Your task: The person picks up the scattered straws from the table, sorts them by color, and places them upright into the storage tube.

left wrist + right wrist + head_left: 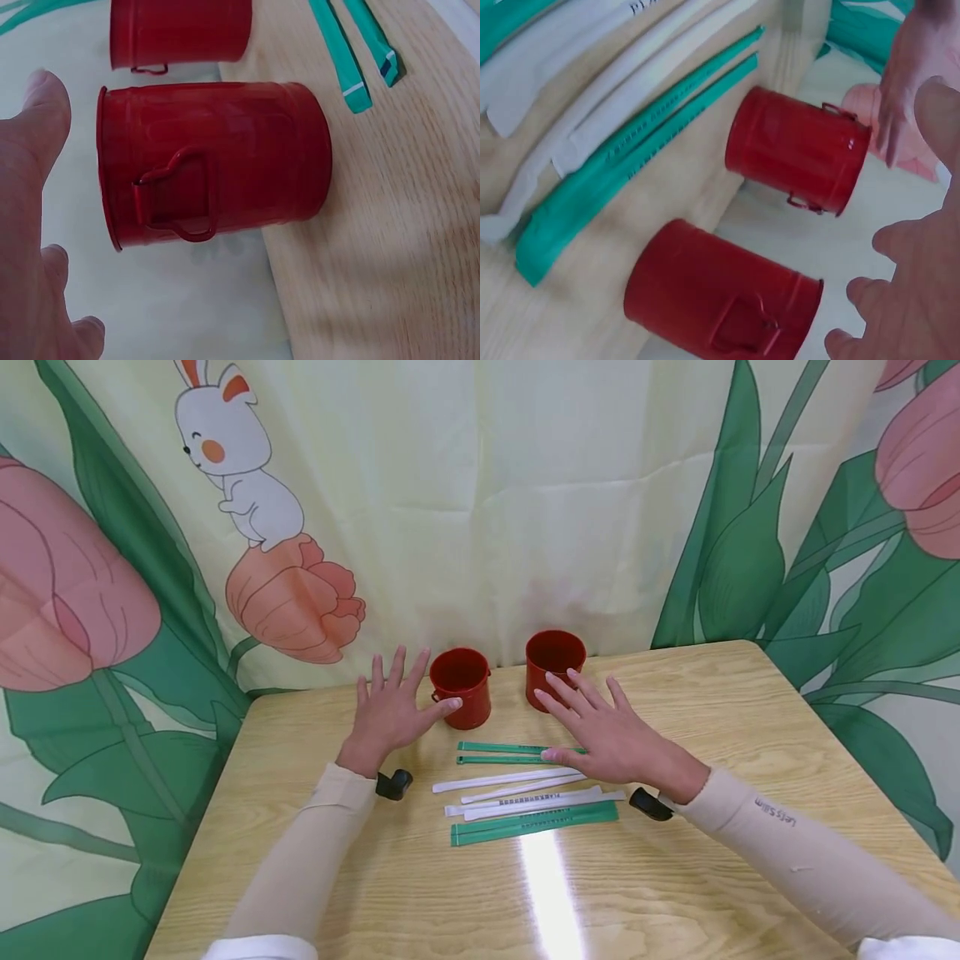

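Two small red metal buckets with wire side handles stand upright on the wooden table. My left hand (pixel 388 710) is spread open beside the left bucket (pixel 472 703), its thumb overlapping that bucket's rim in the head view. The right bucket (pixel 538 681) is partly covered there by the fingers of my right hand (pixel 611 739), which is also spread and holds nothing. Below the right palm lie slim green paper-wrapped strips (pixel 498 747), whose right ends are hidden by the hand. Nearer to me are several white wrapped strips (pixel 487 780) and wider green wrappers (pixel 532 825), some with printed lettering.
The table (pixel 750 727) ends just behind the buckets. A pale curtain (pixel 555 510) printed with tulips and a rabbit hangs along that back edge. Bright glare (pixel 551 893) falls on the near tabletop. Each wrist carries a small black camera (pixel 394 785).
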Available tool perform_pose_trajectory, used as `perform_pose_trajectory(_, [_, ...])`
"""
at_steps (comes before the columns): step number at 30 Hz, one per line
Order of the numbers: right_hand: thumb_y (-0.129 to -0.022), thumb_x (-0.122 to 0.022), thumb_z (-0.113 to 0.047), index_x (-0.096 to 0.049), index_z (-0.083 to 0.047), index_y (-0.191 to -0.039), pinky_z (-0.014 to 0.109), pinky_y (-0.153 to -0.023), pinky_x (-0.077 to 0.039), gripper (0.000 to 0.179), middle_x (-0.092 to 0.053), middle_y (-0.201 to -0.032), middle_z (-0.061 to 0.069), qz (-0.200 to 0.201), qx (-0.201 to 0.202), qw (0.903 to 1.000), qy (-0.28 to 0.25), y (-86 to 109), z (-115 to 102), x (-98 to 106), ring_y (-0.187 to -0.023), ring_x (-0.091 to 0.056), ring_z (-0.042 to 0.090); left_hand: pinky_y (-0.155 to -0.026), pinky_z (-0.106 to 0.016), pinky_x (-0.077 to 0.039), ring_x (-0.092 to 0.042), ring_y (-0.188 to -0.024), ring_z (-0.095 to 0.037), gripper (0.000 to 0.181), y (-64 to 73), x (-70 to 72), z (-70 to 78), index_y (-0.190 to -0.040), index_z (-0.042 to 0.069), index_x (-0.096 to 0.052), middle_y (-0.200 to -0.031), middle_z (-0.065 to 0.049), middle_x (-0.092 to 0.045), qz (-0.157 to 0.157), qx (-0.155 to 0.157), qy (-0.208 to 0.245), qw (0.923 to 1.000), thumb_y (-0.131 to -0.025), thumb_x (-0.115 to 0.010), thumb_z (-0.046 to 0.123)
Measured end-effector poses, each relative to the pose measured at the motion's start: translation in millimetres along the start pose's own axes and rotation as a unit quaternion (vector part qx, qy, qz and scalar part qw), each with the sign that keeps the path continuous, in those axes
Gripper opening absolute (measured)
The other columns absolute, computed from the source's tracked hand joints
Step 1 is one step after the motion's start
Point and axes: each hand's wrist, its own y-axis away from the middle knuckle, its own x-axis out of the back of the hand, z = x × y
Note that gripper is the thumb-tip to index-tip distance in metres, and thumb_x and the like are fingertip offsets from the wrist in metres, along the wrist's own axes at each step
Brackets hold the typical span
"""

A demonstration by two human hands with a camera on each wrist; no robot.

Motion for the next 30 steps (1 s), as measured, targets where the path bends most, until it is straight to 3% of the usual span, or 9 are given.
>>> perform_pose_trajectory(10, [-0.098, -0.059, -0.063, -0.018, -0.026, -0.168, 0.076, -0.125, -0.003, 0.089, -0.011, -0.178, 0.005, -0.011, 0.019, 0.9997, -0.012, 2.4, -6.2, -9.0, -0.165, -0.003, 0.037, -0.126, -0.076, -0.004, 0.007, -0.162, -0.049, 0.104, -6.9, -7.6, 0.3, -0.169, 0.034, -0.006, -0.178, -0.011, 0.002, 0.009, -0.011, 0.026, 0.9996, -0.089, -0.056, 0.078])
perform_pose_trajectory(16, [-0.097, -0.061, -0.061, -0.022, -0.023, -0.167, 0.077, -0.124, -0.007, 0.089, -0.013, -0.178, 0.004, -0.008, 0.025, 0.9994, -0.024, 2.2, -8.2, -12.0, -0.164, -0.007, 0.037, -0.128, -0.071, -0.013, 0.000, -0.163, -0.046, 0.112, -12.6, -14.4, 1.2, -0.169, 0.028, -0.004, -0.178, -0.012, -0.003, 0.030, -0.028, 0.088, 0.9953, -0.086, -0.066, 0.072])
perform_pose_trajectory(19, [-0.097, -0.060, -0.062, -0.021, -0.024, -0.168, 0.077, -0.124, -0.008, 0.089, -0.013, -0.177, 0.005, -0.010, 0.028, 0.9992, -0.027, 1.3, -8.9, -15.3, -0.164, -0.008, 0.037, -0.127, -0.068, -0.023, -0.008, -0.163, -0.041, 0.117, -14.8, -16.6, 1.3, -0.169, 0.024, -0.005, -0.177, -0.011, -0.008, 0.044, -0.037, 0.145, 0.9878, -0.085, -0.074, 0.065])
perform_pose_trajectory(23, [-0.097, -0.059, -0.063, -0.017, -0.027, -0.168, 0.077, -0.124, -0.009, 0.090, -0.015, -0.177, 0.004, -0.014, 0.028, 0.9992, -0.026, 0.7, -8.3, -21.2, -0.164, -0.010, 0.036, -0.122, -0.064, -0.036, -0.020, -0.162, -0.034, 0.118, -18.1, -19.4, 0.5, -0.169, 0.023, -0.008, -0.177, -0.005, -0.016, 0.061, -0.050, 0.223, 0.9716, -0.083, -0.082, 0.056])
perform_pose_trajectory(30, [-0.099, -0.061, -0.057, -0.022, -0.023, -0.167, 0.076, -0.125, -0.012, 0.086, -0.018, -0.176, 0.006, -0.030, 0.033, 0.9985, -0.033, 2.8, -5.1, -27.9, -0.164, -0.012, 0.037, -0.125, -0.058, -0.036, -0.027, -0.160, -0.031, 0.112, -21.5, -25.3, -3.6, -0.168, 0.026, -0.016, -0.175, -0.001, -0.024, 0.076, -0.033, 0.328, 0.9410, -0.083, -0.087, 0.045])
